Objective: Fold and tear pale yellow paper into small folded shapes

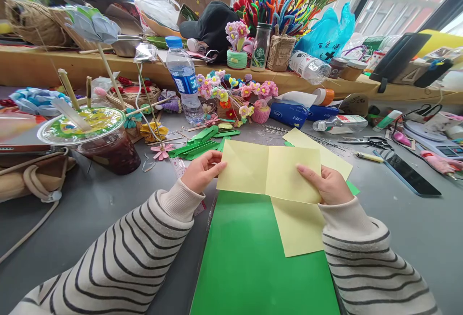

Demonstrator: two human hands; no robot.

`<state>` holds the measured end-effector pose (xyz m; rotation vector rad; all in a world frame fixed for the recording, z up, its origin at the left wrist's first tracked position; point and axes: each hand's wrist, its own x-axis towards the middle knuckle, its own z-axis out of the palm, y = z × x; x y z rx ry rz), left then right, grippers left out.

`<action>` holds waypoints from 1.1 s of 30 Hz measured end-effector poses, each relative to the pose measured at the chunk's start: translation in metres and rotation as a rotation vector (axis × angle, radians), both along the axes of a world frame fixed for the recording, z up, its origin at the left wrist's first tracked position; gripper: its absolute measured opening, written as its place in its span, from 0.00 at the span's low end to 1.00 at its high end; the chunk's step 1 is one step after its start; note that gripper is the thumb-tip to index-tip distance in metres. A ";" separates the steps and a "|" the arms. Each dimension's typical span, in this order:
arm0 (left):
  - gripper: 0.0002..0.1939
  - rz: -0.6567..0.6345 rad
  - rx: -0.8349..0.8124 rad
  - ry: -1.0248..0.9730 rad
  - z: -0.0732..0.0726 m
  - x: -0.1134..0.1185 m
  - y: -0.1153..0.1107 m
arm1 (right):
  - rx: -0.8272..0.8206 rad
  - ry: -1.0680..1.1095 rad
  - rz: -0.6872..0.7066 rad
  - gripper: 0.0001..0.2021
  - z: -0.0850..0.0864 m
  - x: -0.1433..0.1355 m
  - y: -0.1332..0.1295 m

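Paper, yellow and creased (242, 165), held open by both hands

The left hand (200, 172) has its grip closed on the sheet's left edge, thumb in front. The right hand (331, 184) grips the other side, its thumb flat on the yellow face and its fingers mostly hidden behind. A fold line runs down the middle of the sheet, which spans the far end of a green sheet (249, 257) on the grey bench (427, 242). More yellow paper (300, 233) shows just below, over the green; whether it joins the held piece, I cannot tell. Another yellow sheet (333, 153) lies beyond the right hand, a green corner (353, 188) showing at its edge.

Cut green strips (198, 143) are piled just beyond the left hand. A lidded cup of dark drink (108, 156) stands farther left, tilted in this view. To the right are black-handled scissors (379, 142) and a smartphone (408, 174).
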<state>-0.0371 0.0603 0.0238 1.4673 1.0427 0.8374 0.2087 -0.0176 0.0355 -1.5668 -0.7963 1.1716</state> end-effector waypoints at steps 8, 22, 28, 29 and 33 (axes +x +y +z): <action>0.24 -0.061 0.723 0.489 0.016 0.002 -0.005 | 0.053 0.073 0.189 0.11 0.006 -0.019 -0.006; 0.15 -0.389 0.318 0.418 0.009 0.012 -0.007 | -0.165 0.116 0.381 0.12 -0.006 -0.004 0.005; 0.16 -0.543 0.250 0.406 0.006 0.009 -0.003 | -0.250 0.160 0.641 0.11 0.000 0.009 0.005; 0.15 -0.553 0.257 0.407 0.005 0.009 -0.003 | -0.239 0.158 0.637 0.11 0.000 0.008 0.004; 0.14 -0.524 0.295 0.416 0.002 0.011 -0.007 | -0.202 0.124 0.518 0.10 -0.004 -0.003 0.003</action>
